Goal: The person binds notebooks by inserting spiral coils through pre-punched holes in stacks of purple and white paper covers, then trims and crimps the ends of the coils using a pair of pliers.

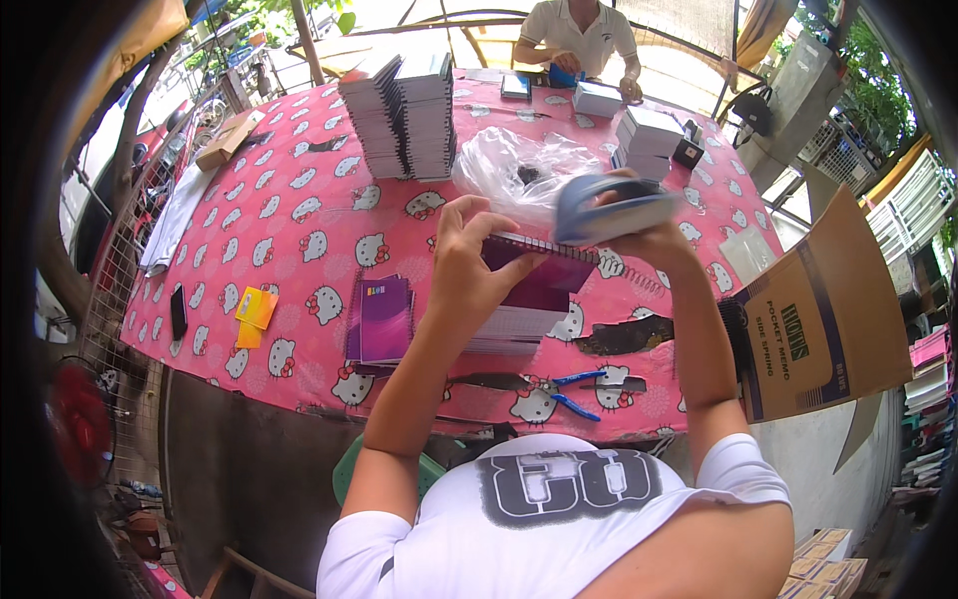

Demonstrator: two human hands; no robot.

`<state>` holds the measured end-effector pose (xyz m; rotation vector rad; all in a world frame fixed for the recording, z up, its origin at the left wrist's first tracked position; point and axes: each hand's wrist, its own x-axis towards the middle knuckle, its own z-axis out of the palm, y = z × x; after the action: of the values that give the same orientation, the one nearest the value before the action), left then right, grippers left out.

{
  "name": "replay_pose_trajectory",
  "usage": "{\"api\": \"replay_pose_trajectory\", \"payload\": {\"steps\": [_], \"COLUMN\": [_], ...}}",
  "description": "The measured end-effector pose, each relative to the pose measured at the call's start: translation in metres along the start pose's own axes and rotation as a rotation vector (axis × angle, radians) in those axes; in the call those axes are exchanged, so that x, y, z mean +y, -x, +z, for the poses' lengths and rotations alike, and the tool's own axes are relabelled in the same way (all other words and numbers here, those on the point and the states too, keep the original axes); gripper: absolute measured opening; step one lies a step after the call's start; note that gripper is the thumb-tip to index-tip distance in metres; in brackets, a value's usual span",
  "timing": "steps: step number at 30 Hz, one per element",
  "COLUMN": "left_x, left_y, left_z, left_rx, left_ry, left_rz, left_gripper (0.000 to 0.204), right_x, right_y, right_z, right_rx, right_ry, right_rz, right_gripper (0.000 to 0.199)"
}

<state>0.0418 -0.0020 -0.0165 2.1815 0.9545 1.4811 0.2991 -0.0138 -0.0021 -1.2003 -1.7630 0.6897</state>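
Purple-covered spiral-bound notebook point(544, 270), above pink patterned tablecloth point(299, 220): I am seeing left hand point(469, 255) gripping it, right hand point(649, 235) clutching blurred blue-grey object point(609, 208); loose wire coil point(644, 280) risks snagging, I judge.

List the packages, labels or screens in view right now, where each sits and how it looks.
Cardboard box: off the table's right edge, tilted, brown with dark printed panel.
Clear plastic bag: mid-table beyond the hands, crumpled, see-through.
Phone: left table edge, flat, dark screen.
Small flat carton: far left corner, brown.
Notebook covers: left of the left hand, purple stack.
Right hand: holds a blue-grey blurred item, unclear.
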Motion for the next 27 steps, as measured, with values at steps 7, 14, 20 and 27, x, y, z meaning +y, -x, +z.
{"api": "replay_pose_trajectory", "payload": {"steps": [7,14,20,27], "left_x": [-0.014,-0.026,-0.027,-0.025], "left_y": [0.012,0.026,0.025,0.021], "left_z": [0.007,-0.001,-0.006,0.004], "left_rx": [0.092,0.103,0.085,0.073], "left_ry": [0.684,0.893,0.915,0.978], "left_rz": [-0.347,-0.465,-0.458,-0.522], "left_gripper": [0.035,0.038,0.034,0.033], "right_x": [0.013,-0.004,0.049,0.159], "right_y": [-0.012,-0.029,0.014,0.119], "right_z": [0.007,0.022,0.018,0.008], "right_rx": [-0.037,-0.016,0.186,-0.038], "right_ry": [-0.124,0.277,0.777,0.695], "right_rz": [0.053,-0.128,0.298,0.397], "right_gripper": [0.061,0.061,0.051,0.065]}}
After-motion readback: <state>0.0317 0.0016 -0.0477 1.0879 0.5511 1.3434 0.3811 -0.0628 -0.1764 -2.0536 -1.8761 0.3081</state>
